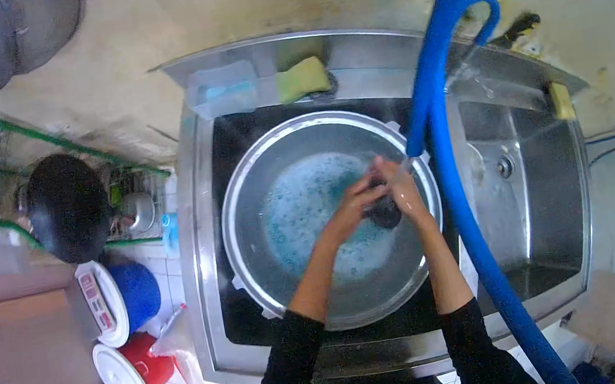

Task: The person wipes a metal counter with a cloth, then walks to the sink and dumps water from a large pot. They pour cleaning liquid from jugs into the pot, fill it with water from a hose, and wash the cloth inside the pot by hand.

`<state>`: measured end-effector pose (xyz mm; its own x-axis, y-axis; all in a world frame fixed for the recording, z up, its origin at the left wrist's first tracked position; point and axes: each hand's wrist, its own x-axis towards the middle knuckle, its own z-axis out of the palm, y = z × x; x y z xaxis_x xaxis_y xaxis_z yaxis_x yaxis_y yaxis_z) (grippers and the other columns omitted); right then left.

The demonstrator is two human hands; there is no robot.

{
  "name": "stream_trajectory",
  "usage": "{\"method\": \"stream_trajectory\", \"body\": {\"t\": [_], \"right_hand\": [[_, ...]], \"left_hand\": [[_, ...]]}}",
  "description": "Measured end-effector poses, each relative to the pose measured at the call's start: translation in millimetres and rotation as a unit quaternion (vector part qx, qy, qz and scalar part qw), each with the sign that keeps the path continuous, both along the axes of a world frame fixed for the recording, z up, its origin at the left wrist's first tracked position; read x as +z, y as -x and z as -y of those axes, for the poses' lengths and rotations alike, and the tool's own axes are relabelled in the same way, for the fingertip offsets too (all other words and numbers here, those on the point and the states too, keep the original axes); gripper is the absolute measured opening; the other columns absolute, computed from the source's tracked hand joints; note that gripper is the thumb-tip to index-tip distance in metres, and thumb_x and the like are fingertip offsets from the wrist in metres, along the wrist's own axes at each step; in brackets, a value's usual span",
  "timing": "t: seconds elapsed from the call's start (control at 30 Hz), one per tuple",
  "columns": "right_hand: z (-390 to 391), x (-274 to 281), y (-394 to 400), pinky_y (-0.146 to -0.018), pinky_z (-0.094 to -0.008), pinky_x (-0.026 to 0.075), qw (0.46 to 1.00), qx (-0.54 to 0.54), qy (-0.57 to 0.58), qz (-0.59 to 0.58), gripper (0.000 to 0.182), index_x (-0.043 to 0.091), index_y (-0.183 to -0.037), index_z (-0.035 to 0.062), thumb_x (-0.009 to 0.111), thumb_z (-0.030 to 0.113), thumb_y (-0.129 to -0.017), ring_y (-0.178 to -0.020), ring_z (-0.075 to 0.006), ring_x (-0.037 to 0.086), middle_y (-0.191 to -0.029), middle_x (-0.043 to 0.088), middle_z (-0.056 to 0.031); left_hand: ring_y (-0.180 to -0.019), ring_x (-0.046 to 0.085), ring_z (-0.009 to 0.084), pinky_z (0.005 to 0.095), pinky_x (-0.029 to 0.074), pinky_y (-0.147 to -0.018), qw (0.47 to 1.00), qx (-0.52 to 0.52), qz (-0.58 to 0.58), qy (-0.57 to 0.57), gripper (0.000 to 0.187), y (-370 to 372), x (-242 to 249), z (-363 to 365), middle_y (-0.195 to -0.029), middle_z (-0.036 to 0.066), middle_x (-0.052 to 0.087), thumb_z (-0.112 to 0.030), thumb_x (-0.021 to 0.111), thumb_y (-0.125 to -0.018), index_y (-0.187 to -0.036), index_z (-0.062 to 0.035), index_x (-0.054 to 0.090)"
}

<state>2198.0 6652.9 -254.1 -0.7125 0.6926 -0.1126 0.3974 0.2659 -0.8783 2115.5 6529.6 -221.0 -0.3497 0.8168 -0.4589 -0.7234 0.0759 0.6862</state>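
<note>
Both my hands are together over the right part of a large round metal basin (pixel 261 299), which holds soapy, bubbly water. A small dark object (pixel 385 213) is between them; what it is cannot be made out. My left hand (pixel 355 206) has its fingers bent against the object's left side. My right hand (pixel 402 190) is closed round its upper right side. Just beside my right hand, the end of a thick blue hose (pixel 417 136) hangs over the basin's rim.
A steel sink (pixel 546 191) lies to the right, beyond the blue hose. Behind the basin are a yellow sponge (pixel 302 79) and a clear plastic container (pixel 222 92). A black pan (pixel 69 208) and lidded buckets stand left.
</note>
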Motion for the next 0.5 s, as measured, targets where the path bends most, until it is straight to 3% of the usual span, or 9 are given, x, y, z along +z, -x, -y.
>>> {"method": "stream_trajectory", "body": {"t": [0.07, 0.13, 0.17, 0.27, 0.33, 0.4, 0.47, 0.5], "right_hand": [[5, 36, -4, -0.066, -0.0291, 0.043, 0.998, 0.063, 0.022, -0.020, 0.047, 0.060, -0.089, -0.0005, 0.051, 0.045, -0.084, -0.073, -0.0173, 0.054, -0.081, 0.058, -0.0094], [16, 78, -9, -0.061, -0.0276, 0.044, 0.989, 0.124, 0.081, -0.028, 0.041, 0.059, -0.085, -0.0013, 0.058, 0.039, -0.082, -0.065, -0.0140, 0.053, -0.073, 0.057, -0.0064], [23, 96, -12, -0.061, -0.0276, 0.044, 0.989, 0.123, 0.073, -0.031, 0.041, 0.059, -0.085, -0.0013, 0.058, 0.039, -0.082, -0.065, -0.0140, 0.053, -0.073, 0.057, -0.0064], [30, 116, -10, -0.064, -0.0251, 0.043, 0.983, 0.169, 0.018, -0.075, 0.030, 0.058, -0.084, 0.0001, 0.064, 0.029, -0.080, -0.067, -0.0111, 0.051, -0.070, 0.053, -0.0035], [27, 100, -4, -0.066, -0.0243, 0.042, 0.990, 0.057, 0.079, -0.101, 0.027, 0.057, -0.088, 0.0006, 0.064, 0.025, -0.079, -0.069, -0.0102, 0.051, -0.068, 0.053, -0.0007], [21, 95, 2, -0.064, -0.0233, 0.040, 0.992, -0.009, 0.094, -0.086, 0.022, 0.057, -0.091, 0.0031, 0.062, 0.022, -0.080, -0.070, -0.0086, 0.050, -0.072, 0.052, 0.0014], [13, 73, 10, -0.063, -0.0229, 0.040, 0.938, -0.139, 0.242, -0.204, 0.020, 0.057, -0.094, 0.0065, 0.059, 0.022, -0.082, -0.071, -0.0079, 0.049, -0.077, 0.053, 0.0013], [14, 71, 14, -0.063, -0.0229, 0.040, 0.884, -0.210, 0.309, -0.281, 0.019, 0.057, -0.096, 0.0085, 0.057, 0.022, -0.083, -0.072, -0.0075, 0.049, -0.080, 0.054, 0.0010]], "left_hand": [[-0.083, 0.052, 0.0104, 0.0242, 0.040, -0.075, 0.999, 0.013, 0.029, -0.015, 0.030, 10, 3, 3, -0.090, 0.001, 0.057, -0.029, 0.060, -0.081, -0.102, -0.0082, 0.054], [-0.084, 0.050, 0.0102, 0.0247, 0.040, -0.074, 0.986, 0.056, -0.154, -0.025, 0.030, 17, -2, 5, -0.091, 0.002, 0.055, -0.031, 0.057, -0.085, -0.101, -0.0067, 0.053], [-0.085, 0.049, 0.0107, 0.0252, 0.041, -0.074, 0.981, 0.050, -0.185, -0.035, 0.029, 15, 2, 5, -0.091, 0.003, 0.054, -0.031, 0.054, -0.086, -0.102, -0.0061, 0.052], [-0.084, 0.048, 0.0115, 0.0261, 0.041, -0.074, 0.984, 0.121, -0.128, -0.003, 0.029, -1, -7, -2, -0.091, 0.004, 0.052, -0.030, 0.055, -0.086, -0.101, -0.0050, 0.051], [-0.084, 0.050, 0.0137, 0.0287, 0.041, -0.075, 0.984, 0.102, -0.149, 0.009, 0.031, -17, -15, 3, -0.091, 0.004, 0.052, -0.032, 0.053, -0.087, -0.101, -0.0042, 0.052], [-0.087, 0.052, 0.0172, 0.0310, 0.042, -0.077, 0.934, -0.023, -0.356, 0.022, 0.034, -34, -23, 14, -0.093, 0.007, 0.053, -0.034, 0.052, -0.088, -0.103, -0.0037, 0.052], [-0.092, 0.053, 0.0208, 0.0313, 0.042, -0.079, 0.945, -0.040, -0.325, 0.026, 0.038, -49, -59, 14, -0.097, 0.011, 0.054, -0.036, 0.054, -0.086, -0.106, -0.0043, 0.053], [-0.096, 0.053, 0.0219, 0.0305, 0.041, -0.083, 0.993, 0.038, -0.110, 0.008, 0.039, -55, -70, 14, -0.105, 0.012, 0.053, -0.037, 0.057, -0.084, -0.109, -0.0073, 0.054]]}}
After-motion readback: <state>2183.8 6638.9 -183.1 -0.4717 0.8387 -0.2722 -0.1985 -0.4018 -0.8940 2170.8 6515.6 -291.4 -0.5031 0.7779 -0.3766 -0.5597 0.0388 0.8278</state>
